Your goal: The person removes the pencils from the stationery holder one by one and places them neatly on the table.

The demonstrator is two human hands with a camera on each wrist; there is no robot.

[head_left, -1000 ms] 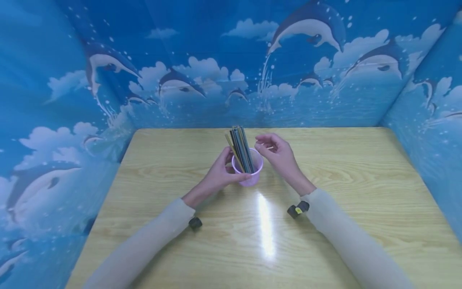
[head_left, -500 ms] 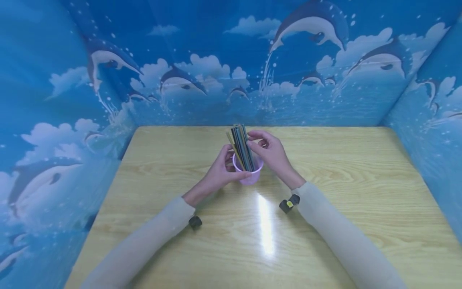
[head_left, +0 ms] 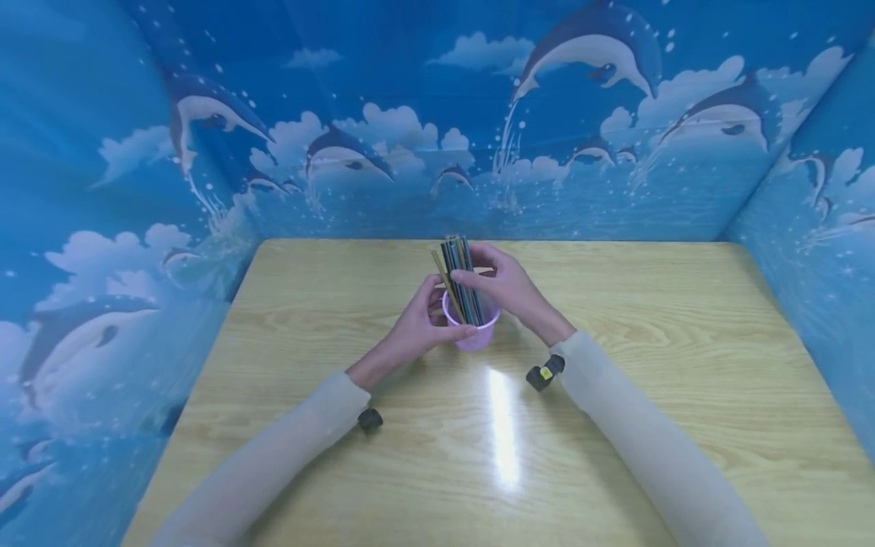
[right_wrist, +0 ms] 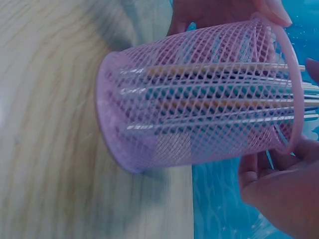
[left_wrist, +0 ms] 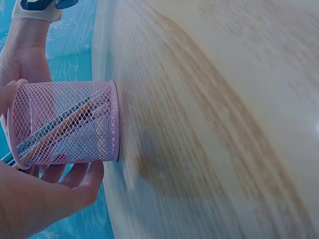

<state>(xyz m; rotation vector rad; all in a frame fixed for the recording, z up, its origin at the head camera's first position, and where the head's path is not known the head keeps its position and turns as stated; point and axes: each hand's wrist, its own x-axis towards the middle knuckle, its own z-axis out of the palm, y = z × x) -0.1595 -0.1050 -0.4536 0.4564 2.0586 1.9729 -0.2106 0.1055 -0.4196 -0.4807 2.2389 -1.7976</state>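
Observation:
A pink mesh pen holder (head_left: 476, 339) stands upright on the table, holding a bundle of slim pencil-like sticks (head_left: 458, 254), dark and gold, that lean to the left. My left hand (head_left: 415, 327) grips the holder from the left, thumb along the front of its rim. At the upper part of the bundle is my right hand (head_left: 511, 287); its thumb lies across the front of the sticks and its fingers go behind them. Through the mesh in the right wrist view, the sticks' lower ends (right_wrist: 144, 127) are inside the holder. The sticks' exact kind is unclear.
The wood-grain table (head_left: 649, 365) extends around the holder, with a bright light reflection in front of it. A blue dolphin-print cloth (head_left: 410, 197) hangs along the back and both sides. Small dark wrist cameras (head_left: 544, 374) are strapped below the sleeves.
My right hand has moved left from beside the pen holder to the sticks, and its thumb now crosses their front. The left hand has kept its hold on the holder.

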